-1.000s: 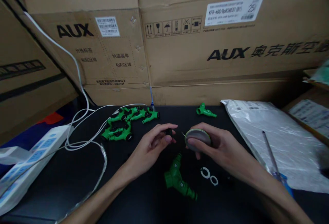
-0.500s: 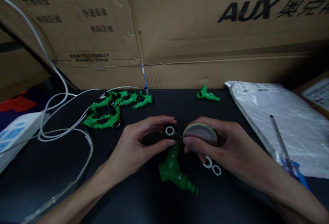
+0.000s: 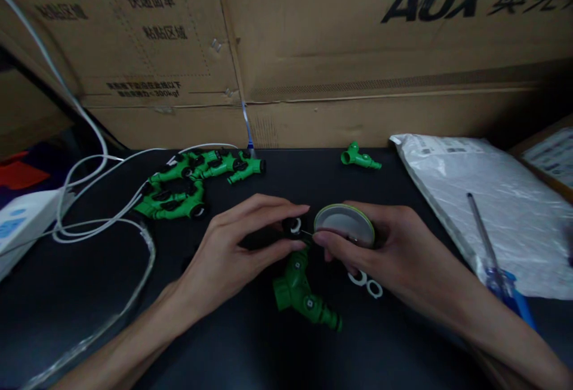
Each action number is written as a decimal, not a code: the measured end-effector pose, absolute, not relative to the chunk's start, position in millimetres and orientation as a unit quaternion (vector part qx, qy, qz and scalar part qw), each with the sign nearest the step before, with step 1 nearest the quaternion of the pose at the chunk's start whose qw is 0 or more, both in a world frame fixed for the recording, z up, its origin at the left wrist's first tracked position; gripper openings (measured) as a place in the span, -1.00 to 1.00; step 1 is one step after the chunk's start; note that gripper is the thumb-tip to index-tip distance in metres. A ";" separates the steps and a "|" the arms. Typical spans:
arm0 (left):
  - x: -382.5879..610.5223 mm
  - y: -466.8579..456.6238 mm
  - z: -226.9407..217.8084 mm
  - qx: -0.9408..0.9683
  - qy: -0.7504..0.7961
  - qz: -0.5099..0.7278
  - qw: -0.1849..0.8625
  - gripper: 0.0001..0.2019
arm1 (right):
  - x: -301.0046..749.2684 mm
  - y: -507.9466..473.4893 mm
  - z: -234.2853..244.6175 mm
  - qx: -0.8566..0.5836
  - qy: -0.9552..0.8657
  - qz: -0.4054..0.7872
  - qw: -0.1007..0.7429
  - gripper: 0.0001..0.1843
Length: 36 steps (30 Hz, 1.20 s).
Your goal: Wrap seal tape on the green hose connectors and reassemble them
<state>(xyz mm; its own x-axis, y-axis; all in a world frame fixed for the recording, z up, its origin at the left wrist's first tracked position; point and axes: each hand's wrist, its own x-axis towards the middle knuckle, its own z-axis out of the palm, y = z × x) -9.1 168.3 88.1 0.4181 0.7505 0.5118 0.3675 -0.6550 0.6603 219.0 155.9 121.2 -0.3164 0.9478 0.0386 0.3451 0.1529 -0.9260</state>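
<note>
A small black cap [image 3: 289, 226] with a white ring in its mouth is pinched between the thumb and fingers of my left hand [image 3: 244, 232]. Gripped in my right hand [image 3: 380, 240] is a round, shallow tin [image 3: 344, 223] with a pale inside and a yellow-green rim. A thin metal pin [image 3: 307, 233] runs from the right thumb and fingertip to the white ring; its other end is hidden. Just below both hands lies a green Y-shaped hose connector [image 3: 298, 288] on the dark table. Two white washers [image 3: 374, 288] rest under my right hand.
Several green connectors with black parts [image 3: 179, 190] lie at the left back beside white cables [image 3: 107, 223]. Another green connector [image 3: 359, 157] sits near the cardboard box [image 3: 313, 49]. A white padded bag [image 3: 474, 199] and a screwdriver [image 3: 487, 246] are at right, a power strip [image 3: 22, 217] at left.
The black cap has tilted in my left hand, so its white ring now faces more to the right, toward the pin. The whole view has shifted slightly.
</note>
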 end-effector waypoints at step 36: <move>-11.3 163.2 87.2 0.817 0.330 0.415 0.228 -0.60 | 217.0 154.0 120.8 -0.483 -0.654 0.497 0.304 -0.82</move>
